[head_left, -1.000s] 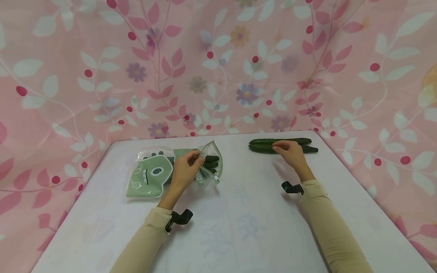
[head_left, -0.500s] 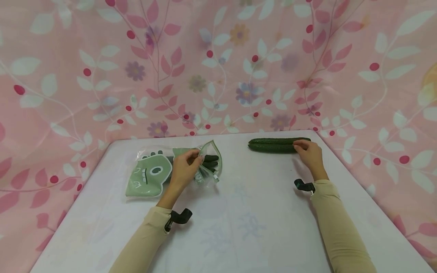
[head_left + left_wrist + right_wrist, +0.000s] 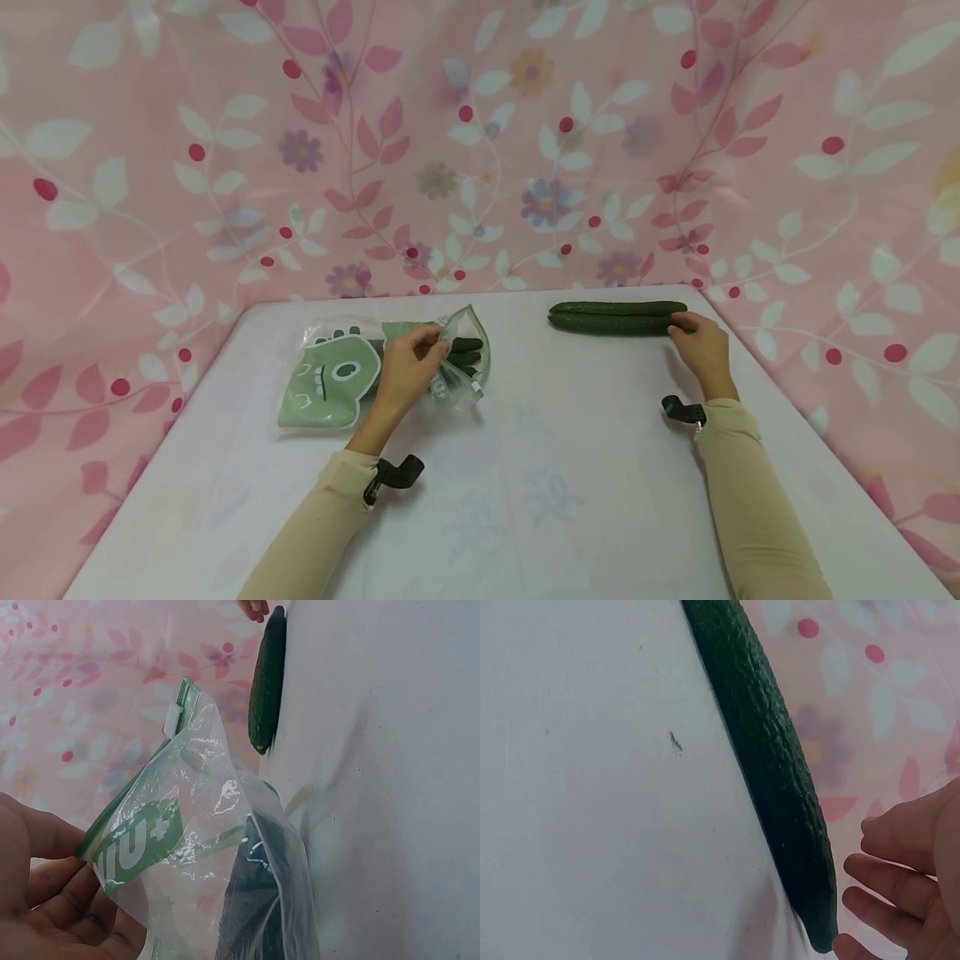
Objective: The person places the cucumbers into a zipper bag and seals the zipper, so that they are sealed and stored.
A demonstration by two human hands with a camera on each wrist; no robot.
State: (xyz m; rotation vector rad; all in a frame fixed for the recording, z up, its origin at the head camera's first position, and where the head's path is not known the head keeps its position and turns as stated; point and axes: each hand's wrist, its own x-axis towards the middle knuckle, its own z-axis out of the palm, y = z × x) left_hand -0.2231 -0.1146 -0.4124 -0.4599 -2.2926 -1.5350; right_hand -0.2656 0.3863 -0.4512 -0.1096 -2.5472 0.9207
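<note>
My left hand (image 3: 408, 362) pinches the rim of a clear zip bag (image 3: 321, 396) printed with a green cartoon face. The bag's mouth gapes towards the right, and several cucumbers (image 3: 467, 358) lie inside, partly hidden by my hand and the print. In the left wrist view, thumb and fingers hold the green zip strip (image 3: 112, 817); a white slider (image 3: 172, 720) sits higher on it. Two more cucumbers (image 3: 611, 324) lie side by side at the table's back right. At their right end is my right hand (image 3: 703, 350), fingers loosely bent around nothing; one fingertip is close to the tip of the near cucumber (image 3: 772, 772).
A white cloth (image 3: 525, 500) covers the table. Behind it hangs a pink floral curtain (image 3: 480, 167), close to the table's back edge and the loose cucumbers. Each wrist wears a small black camera (image 3: 401, 472).
My right hand has moved right along the two loose cucumbers, from their middle to their right end. The cucumbers stay in place. My left hand keeps its hold on the bag.
</note>
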